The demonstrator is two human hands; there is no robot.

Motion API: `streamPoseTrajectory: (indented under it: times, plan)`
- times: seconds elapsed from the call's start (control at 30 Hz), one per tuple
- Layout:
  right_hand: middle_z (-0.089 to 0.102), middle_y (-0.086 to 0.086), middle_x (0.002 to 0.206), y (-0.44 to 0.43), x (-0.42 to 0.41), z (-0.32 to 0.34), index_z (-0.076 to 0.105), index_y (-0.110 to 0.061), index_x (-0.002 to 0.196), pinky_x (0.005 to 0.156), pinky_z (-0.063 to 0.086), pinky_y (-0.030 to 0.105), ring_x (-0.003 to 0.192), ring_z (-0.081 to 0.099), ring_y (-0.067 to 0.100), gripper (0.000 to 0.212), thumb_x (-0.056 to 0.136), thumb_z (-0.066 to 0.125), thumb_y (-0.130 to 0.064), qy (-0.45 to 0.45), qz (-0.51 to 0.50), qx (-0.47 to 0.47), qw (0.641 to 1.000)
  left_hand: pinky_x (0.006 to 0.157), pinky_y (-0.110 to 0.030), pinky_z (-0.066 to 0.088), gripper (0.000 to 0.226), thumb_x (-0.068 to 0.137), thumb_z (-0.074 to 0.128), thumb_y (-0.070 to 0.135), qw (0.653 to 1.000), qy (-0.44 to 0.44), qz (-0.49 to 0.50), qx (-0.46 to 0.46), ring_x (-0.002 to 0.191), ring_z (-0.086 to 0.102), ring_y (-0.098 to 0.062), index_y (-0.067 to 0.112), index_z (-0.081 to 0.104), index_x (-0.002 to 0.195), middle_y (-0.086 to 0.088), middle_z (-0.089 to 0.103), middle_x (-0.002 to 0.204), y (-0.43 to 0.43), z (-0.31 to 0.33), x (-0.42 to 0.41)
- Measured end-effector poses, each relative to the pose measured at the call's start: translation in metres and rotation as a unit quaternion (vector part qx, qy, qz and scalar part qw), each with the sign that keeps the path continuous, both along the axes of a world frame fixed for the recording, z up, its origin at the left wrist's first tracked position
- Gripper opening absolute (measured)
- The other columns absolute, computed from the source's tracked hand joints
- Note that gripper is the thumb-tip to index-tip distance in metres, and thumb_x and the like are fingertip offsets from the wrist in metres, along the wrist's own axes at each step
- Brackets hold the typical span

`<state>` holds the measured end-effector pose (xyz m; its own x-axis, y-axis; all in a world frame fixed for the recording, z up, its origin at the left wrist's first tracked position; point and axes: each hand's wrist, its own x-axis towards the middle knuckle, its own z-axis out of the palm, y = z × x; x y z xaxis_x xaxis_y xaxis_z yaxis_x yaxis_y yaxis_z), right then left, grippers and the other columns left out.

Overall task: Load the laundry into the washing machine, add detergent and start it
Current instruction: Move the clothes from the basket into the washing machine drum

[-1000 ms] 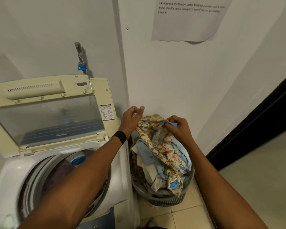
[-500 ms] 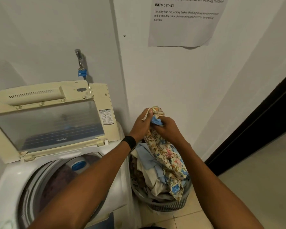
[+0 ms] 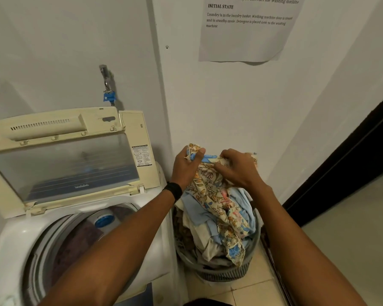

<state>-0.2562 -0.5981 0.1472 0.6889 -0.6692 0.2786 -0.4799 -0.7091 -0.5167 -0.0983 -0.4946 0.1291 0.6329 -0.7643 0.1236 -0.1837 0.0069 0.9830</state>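
Both hands were up over the basket (image 3: pixel 230 276), and the floral cloth (image 3: pixel 212 191) was caught between them. A bunched corner was gripped in the left hand (image 3: pixel 186 166), with the thumb pressed over a blue strip of the fabric. Just beside it, the same top edge was pinched by the right hand (image 3: pixel 239 171), fingers bent down into the folds. A short stretch of that edge was held between the two.

Below the hands, the rest of the floral cloth was draped down over the heap, its lower end lying inside the basket. Pale blue clothes (image 3: pixel 195 208) and cream pieces were piled around it. The basket was set on the tiled floor (image 3: pixel 352 239), close against the washer (image 3: pixel 13 237).

Left of the left hand, the lid (image 3: pixel 64 164) was seen raised and the drum (image 3: pixel 42 250) open. A dark garment (image 3: pixel 75 246) was lying in it, with a blue cap (image 3: pixel 104 220) at the far side. A black band (image 3: pixel 174 191) was worn on the left wrist.

Up and left of the hands, a tap (image 3: pixel 106 78) was fixed to the wall. Above the hands a printed sheet (image 3: pixel 245 40) was stuck up. A dark doorway (image 3: pixel 352 155) was seen to the right of the right hand.
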Motion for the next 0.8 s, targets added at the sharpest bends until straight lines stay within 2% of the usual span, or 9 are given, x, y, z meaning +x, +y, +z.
streamPoseTrajectory:
  times: [0.1,0.23,0.33,0.37,0.43,0.53,0.63,0.7,0.8]
  plan:
    - [0.060,-0.004,0.071,-0.001,0.005,0.013,0.059,-0.021,0.082,0.082,0.035,0.040,0.077,0.054,0.023,0.034,0.087,0.056,-0.054,0.096,-0.040,-0.113,0.988,0.074,-0.049,0.059,0.033,0.101,0.062,0.040,0.999,-0.048,0.014,-0.021,0.080,0.069,-0.025,0.008,0.060,0.094,-0.006,0.069,0.082,-0.002,0.005,-0.003]
    - [0.063,0.000,0.076,0.002,0.011,0.027,0.055,-0.018,0.085,0.078,0.036,0.038,0.083,0.061,0.027,0.034,0.096,0.058,-0.050,0.186,-0.078,-0.151,0.968,0.074,-0.045,0.060,0.030,0.106,0.050,0.039,0.995,-0.099,-0.003,-0.031,0.084,0.070,-0.021,0.010,0.057,0.102,-0.003,0.068,0.087,-0.002,0.009,-0.004]
    - [0.052,-0.007,0.068,0.002,0.016,0.033,0.051,-0.020,0.075,0.059,0.032,0.030,0.068,0.055,0.019,0.029,0.093,0.068,-0.034,0.065,-0.034,0.006,0.997,0.085,-0.036,0.060,0.035,0.107,0.044,0.045,0.996,-0.088,-0.034,0.000,0.097,0.071,-0.011,0.019,0.067,0.112,0.004,0.073,0.102,0.000,0.008,-0.002]
    - [0.052,-0.006,0.067,0.002,0.019,0.034,0.054,-0.019,0.075,0.057,0.032,0.029,0.066,0.051,0.016,0.025,0.091,0.071,-0.029,0.023,-0.014,0.067,0.997,0.085,-0.037,0.059,0.038,0.106,0.044,0.047,0.996,-0.082,-0.046,0.004,0.095,0.071,-0.010,0.018,0.068,0.110,0.003,0.074,0.099,0.001,0.008,-0.002]
    - [0.057,0.000,0.071,0.003,0.020,0.036,0.063,-0.012,0.080,0.060,0.037,0.031,0.066,0.049,0.016,0.017,0.090,0.072,-0.022,0.016,0.024,0.112,0.993,0.078,-0.038,0.054,0.037,0.107,0.048,0.041,0.994,-0.088,-0.060,0.002,0.084,0.066,-0.008,0.010,0.065,0.100,-0.002,0.070,0.087,0.001,0.009,-0.005]
    - [0.064,0.008,0.077,0.004,0.014,0.033,0.063,-0.010,0.080,0.066,0.042,0.035,0.072,0.058,0.025,0.023,0.090,0.073,-0.028,0.115,0.076,0.082,0.987,0.072,-0.033,0.047,0.031,0.107,0.050,0.038,0.998,-0.062,-0.014,0.007,0.074,0.059,-0.008,0.015,0.061,0.090,0.006,0.062,0.076,0.002,0.011,-0.001]
    - [0.057,-0.008,0.070,-0.002,0.004,0.034,0.053,-0.025,0.072,0.074,0.035,0.034,0.072,0.055,0.018,0.033,0.094,0.065,-0.047,0.259,0.024,-0.015,0.965,0.072,-0.037,0.049,0.049,0.100,0.047,0.060,0.999,-0.006,0.046,0.026,0.069,0.061,-0.021,0.019,0.061,0.079,-0.003,0.061,0.067,0.004,0.009,0.016]
    - [0.058,-0.011,0.071,-0.008,-0.003,0.041,0.060,-0.028,0.080,0.074,0.037,0.034,0.071,0.052,0.013,0.030,0.096,0.062,-0.053,0.232,0.018,0.028,0.972,0.075,-0.046,0.055,0.065,0.091,0.046,0.073,0.998,0.013,0.057,0.029,0.072,0.066,-0.036,0.012,0.061,0.077,-0.021,0.064,0.071,0.005,0.008,0.025]
    - [0.070,0.002,0.084,-0.009,-0.014,0.056,0.070,-0.019,0.091,0.069,0.050,0.039,0.074,0.061,0.019,0.021,0.098,0.065,-0.038,0.040,0.044,0.195,0.979,0.086,-0.056,0.057,0.080,0.086,0.050,0.080,0.998,0.040,0.039,0.006,0.089,0.070,-0.041,0.001,0.064,0.092,-0.026,0.071,0.090,0.008,0.012,0.025]
